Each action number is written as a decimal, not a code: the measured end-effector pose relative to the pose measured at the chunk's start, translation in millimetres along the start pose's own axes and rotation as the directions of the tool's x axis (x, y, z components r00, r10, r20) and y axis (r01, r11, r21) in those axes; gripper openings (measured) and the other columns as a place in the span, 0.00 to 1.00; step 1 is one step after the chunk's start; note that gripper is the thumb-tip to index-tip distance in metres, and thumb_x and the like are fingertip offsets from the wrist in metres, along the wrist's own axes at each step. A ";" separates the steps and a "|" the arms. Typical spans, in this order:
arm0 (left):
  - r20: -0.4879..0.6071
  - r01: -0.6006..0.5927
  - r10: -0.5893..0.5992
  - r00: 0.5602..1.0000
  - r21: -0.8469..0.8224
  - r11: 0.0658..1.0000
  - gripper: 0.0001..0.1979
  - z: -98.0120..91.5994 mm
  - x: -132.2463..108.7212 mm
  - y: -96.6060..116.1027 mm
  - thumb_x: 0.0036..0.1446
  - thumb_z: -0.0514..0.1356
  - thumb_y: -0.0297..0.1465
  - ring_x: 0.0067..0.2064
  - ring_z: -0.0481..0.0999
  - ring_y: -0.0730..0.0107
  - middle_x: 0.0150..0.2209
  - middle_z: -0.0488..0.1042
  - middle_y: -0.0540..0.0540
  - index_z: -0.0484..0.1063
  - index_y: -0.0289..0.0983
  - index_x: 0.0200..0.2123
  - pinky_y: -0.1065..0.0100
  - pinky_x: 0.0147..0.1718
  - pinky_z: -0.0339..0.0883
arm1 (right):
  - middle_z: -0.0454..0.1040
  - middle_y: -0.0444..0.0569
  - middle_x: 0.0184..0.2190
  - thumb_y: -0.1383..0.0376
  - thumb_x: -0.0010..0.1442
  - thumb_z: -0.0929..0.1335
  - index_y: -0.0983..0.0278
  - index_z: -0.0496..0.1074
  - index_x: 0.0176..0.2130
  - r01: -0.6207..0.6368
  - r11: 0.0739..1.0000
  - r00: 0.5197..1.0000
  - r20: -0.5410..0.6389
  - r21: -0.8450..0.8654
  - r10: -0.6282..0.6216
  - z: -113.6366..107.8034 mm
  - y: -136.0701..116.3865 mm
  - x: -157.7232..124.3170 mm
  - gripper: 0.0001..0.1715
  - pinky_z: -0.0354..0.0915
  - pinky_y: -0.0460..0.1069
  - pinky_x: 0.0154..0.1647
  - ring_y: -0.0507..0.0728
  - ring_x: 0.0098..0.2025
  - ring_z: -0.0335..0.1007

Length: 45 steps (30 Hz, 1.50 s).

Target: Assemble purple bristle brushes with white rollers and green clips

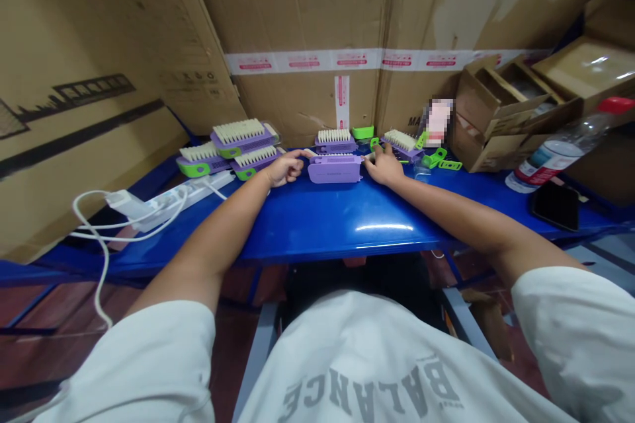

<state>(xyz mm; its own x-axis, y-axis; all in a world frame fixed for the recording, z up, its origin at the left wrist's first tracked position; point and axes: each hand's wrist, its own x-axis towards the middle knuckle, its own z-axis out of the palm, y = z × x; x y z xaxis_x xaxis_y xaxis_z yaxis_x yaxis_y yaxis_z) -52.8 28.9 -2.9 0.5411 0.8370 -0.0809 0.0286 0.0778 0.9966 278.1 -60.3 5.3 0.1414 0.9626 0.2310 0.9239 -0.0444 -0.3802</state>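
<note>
Between my hands, a purple brush [335, 170] is near the back of the blue table, its smooth purple side facing me and pale bristles along the top. My left hand [284, 170] has its fingers curled, with the index finger reaching to the brush's left end. At the other end, my right hand [384, 165] has bent fingers touching the brush's right edge; exactly how they grip is partly hidden. Directly behind stands another purple brush [335, 140] with its bristles up. A further purple brush [401, 142] lies just beyond my right hand, beside loose green clips [436, 158].
Several purple-and-green brushes [239, 137] are stacked at left, behind a white power strip [166, 201] with cables. On the right are an open cardboard box [489, 115], a plastic bottle [546, 162] and a black phone [554, 205]. Cardboard sheets [307, 20] wall the back of the blue table [317, 225].
</note>
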 end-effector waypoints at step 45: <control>0.066 0.092 -0.085 0.994 -0.113 0.989 0.20 -10.9 25.0 -4.0 0.53 0.81 0.41 0.22 0.56 0.81 0.26 0.67 0.53 0.82 0.37 0.41 0.79 0.20 0.47 | 0.77 0.51 0.35 0.40 0.61 0.75 0.58 0.70 0.33 0.275 0.831 0.929 -0.356 0.483 -0.100 0.1 29.5 43.9 0.26 0.76 0.64 0.59 0.67 0.45 0.77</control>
<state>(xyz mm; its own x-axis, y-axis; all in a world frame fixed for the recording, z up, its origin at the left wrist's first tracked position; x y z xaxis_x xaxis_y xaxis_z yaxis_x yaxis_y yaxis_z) -48.6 55.4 -9.1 0.5912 0.7897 -0.1638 -0.0170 0.2152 0.9764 311.5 -19.4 4.2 0.1658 0.8035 0.5718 0.6348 0.3568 -0.6854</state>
